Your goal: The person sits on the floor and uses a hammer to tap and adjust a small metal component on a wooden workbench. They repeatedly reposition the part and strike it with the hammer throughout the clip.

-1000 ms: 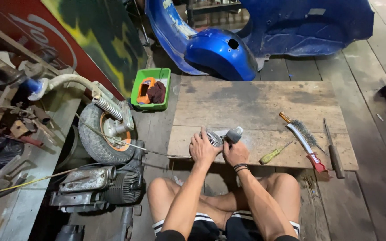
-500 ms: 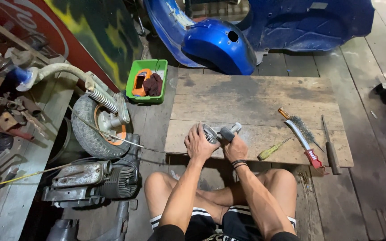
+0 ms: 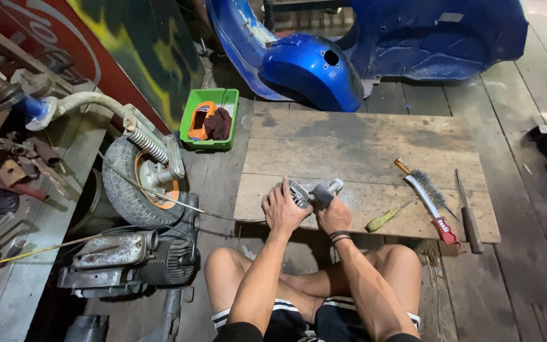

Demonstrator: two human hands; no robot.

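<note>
Low in the middle of the frame, the left hand [image 3: 282, 210] and the right hand [image 3: 333, 215] both grip a small metal part [image 3: 311, 192] over the near edge of the wooden board [image 3: 349, 145], a screwdriver [image 3: 384, 218] lying just right.

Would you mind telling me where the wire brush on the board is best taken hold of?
Probably by the red handle end of the wire brush, coming from the near edge of the board: that end points toward the person and is free of bristles.
</note>
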